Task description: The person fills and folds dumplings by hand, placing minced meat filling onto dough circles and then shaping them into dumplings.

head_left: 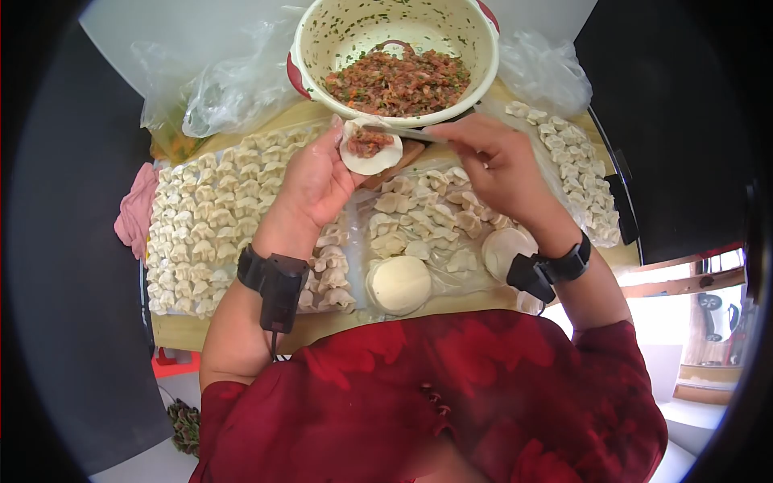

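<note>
A round dumpling wrapper (372, 166) rests on the fingers of my left hand (316, 183), its edge held by the thumb. Minced meat filling (369, 145) lies in the middle of it. My right hand (506, 165) is closed on a thin flat metal utensil (415, 134), whose far end reaches over the wrapper's upper edge by the filling. Just beyond both hands stands a large cream bowl (301, 48) with red handles, holding a heap of meat and green herb filling (403, 80). Below the hands, a stack of round wrappers (399, 285) sits on plastic film.
Rows of folded dumplings (217, 217) cover the left of the table. More dumplings (427, 209) lie in the middle and along the right side (576, 161). Another wrapper stack (509, 245) is partly behind my right wrist. Plastic bags (237, 84) and a pink cloth (137, 205) lie around the edges.
</note>
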A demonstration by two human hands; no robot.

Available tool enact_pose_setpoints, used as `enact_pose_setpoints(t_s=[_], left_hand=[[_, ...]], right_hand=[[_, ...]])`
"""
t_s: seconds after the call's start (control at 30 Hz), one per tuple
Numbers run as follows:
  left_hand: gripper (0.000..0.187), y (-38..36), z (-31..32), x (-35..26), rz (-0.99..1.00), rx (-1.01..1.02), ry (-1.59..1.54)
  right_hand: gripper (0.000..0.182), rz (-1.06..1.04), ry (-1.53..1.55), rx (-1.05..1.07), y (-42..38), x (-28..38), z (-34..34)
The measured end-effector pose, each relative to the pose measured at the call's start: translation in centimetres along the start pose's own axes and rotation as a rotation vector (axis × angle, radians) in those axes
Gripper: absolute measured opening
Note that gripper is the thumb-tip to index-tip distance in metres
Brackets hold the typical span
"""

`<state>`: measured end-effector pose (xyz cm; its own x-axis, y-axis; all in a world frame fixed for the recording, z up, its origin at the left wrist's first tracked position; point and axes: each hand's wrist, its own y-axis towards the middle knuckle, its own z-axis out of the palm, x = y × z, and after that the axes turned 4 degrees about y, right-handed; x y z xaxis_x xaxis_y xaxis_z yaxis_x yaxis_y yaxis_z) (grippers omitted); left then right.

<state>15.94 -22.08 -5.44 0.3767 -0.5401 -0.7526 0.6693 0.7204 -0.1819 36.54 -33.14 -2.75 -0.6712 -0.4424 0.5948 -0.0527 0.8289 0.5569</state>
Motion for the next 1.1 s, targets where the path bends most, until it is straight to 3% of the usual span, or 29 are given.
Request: enact_pose_setpoints(t_s=[0.07, 0.4, 0.47, 0.57, 0.77, 0.93, 1.1], left_hand=[[0.041, 0.1, 0.1, -0.2, 0.017, -0.065, -0.029], [0.040, -0.3, 0.6, -0.5, 0.021, -0.027, 0.019], [0.041, -0.4, 0.7, -0.5, 0.026, -0.061, 0.009], [0.042, -0.6, 1.2, -0.5, -0.019, 0.035, 0.015], [0.045, -1.4, 1.9, -0.2, -0.045, 0.208, 0.120], [0.040, -2.5, 3.7, 0.2, 0.021, 0.238, 0.257], [0.033, -1.9, 3.7, 1.4, 0.113, 0.147, 0.430]], right_hand=[[0.026, 0.097, 0.045, -0.012, 0.1, 0.3, -0.8], [0.028, 0.016, -0.027, 0.001, -0.7, -0.8, -0.4], [0.027, 0.300, 0.339, 0.018, -0.6, 0.2, -0.7], [0.027, 0.158, 0.196, -0.039, -0.4, 1.5, 0.5], [0.017, 0.109, 0.224, -0.041, 0.0, 0.3, 2.1], [0.013, 0.459, 0.684, -0.060, 1.1, 1.0, 2.4], [0.019, 0.447, 0.629, -0.128, 1.2, 0.7, 3.4]])
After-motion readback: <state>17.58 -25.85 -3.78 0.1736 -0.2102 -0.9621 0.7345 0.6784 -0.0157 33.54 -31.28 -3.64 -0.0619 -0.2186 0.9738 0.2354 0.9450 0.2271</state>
